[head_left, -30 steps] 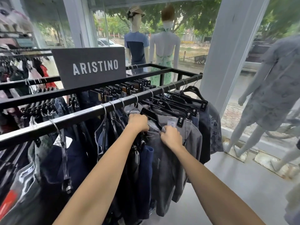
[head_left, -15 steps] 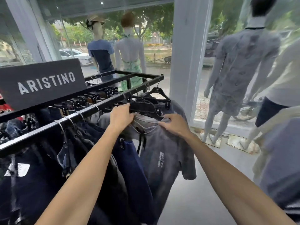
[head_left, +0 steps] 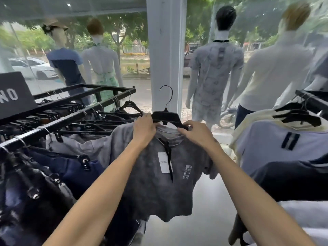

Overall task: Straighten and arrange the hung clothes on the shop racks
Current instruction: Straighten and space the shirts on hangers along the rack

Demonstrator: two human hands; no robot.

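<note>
A mottled dark grey T-shirt (head_left: 152, 183) with a white chest print and a paper tag hangs on a black hanger (head_left: 166, 117), held off the rack in front of me. My left hand (head_left: 144, 128) grips the hanger's left shoulder and the shirt collar. My right hand (head_left: 195, 131) grips the right shoulder of the hanger and shirt. The hanger's hook is free in the air. The black metal rack (head_left: 58, 119) stands to the left, packed with dark and grey clothes on black hangers.
A white pillar (head_left: 165, 50) rises straight ahead, with window mannequins (head_left: 214, 68) on both sides. A second rack (head_left: 312, 102) with pale shirts stands at the right. A dark brand sign (head_left: 12, 95) sits on the left rack. Grey floor runs between the racks.
The grey T-shirt has come off the left rack and now hangs in both hands, hook free. My view has swung right, showing the second rack and more mannequins.
</note>
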